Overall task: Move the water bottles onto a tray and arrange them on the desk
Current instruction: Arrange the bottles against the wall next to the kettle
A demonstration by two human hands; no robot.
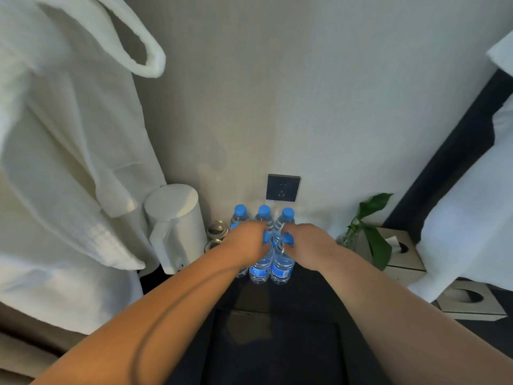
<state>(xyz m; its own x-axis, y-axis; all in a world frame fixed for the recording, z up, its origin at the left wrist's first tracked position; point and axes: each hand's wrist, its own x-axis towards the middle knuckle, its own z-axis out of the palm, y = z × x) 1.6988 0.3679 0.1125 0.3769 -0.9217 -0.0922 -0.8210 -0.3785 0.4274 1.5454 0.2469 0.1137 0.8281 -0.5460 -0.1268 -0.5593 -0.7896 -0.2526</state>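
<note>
Centrally, left hand [247,241] and right hand [305,243] each curl fingers round the capped necks of clear plastic blue-capped water bottles [263,215] clustered mid-frame against the pale wall [319,107]; full, likely heavy, thin-walled and slick, so neck grips suit.

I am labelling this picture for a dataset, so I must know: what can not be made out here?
Head view: tops of the front bottles, mostly covered by the left hand and right hand; the total count is unsure.
Head view: their label text, too small.
Head view: the bathrobe, cut by the left edge.
</note>
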